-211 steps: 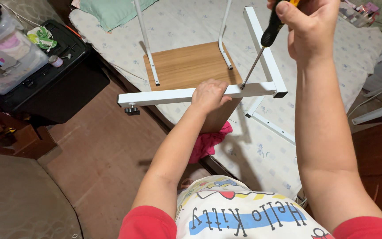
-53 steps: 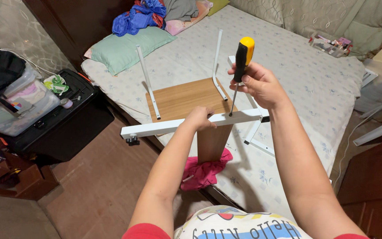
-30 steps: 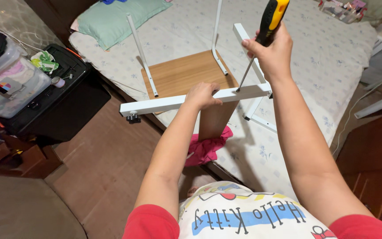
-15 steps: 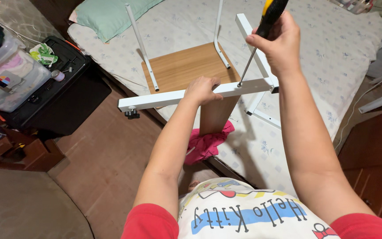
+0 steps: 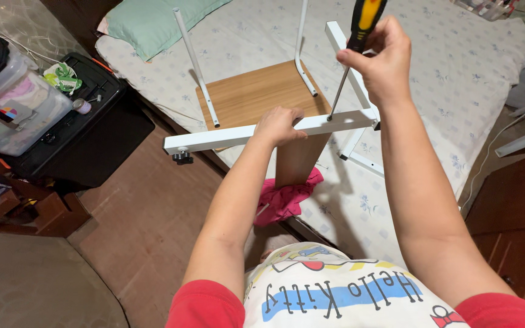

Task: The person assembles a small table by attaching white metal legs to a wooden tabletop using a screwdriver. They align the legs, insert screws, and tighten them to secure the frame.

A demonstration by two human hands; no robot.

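A small table lies upside down on a bed, its wooden top [image 5: 256, 94] facing up between white metal legs. My left hand [image 5: 279, 124] grips the white crossbar [image 5: 214, 138] that runs across the near side. My right hand [image 5: 379, 56] is closed around a screwdriver [image 5: 363, 19] with a yellow and black handle. Its metal shaft slants down and its tip meets the crossbar near the right corner. A black levelling foot [image 5: 181, 157] sticks out under the bar's left end.
The bed [image 5: 457, 79] with a pale flowered sheet carries a green pillow [image 5: 147, 21]. A pink cloth [image 5: 284, 197] hangs at the bed's edge. A black case [image 5: 86, 130] with a clear storage box [image 5: 16, 112] on it stands at the left on the brown floor.
The view has shifted slightly. My right hand still holds the screwdriver on the same corner of the crossbar, and my left hand keeps its grip on the bar.
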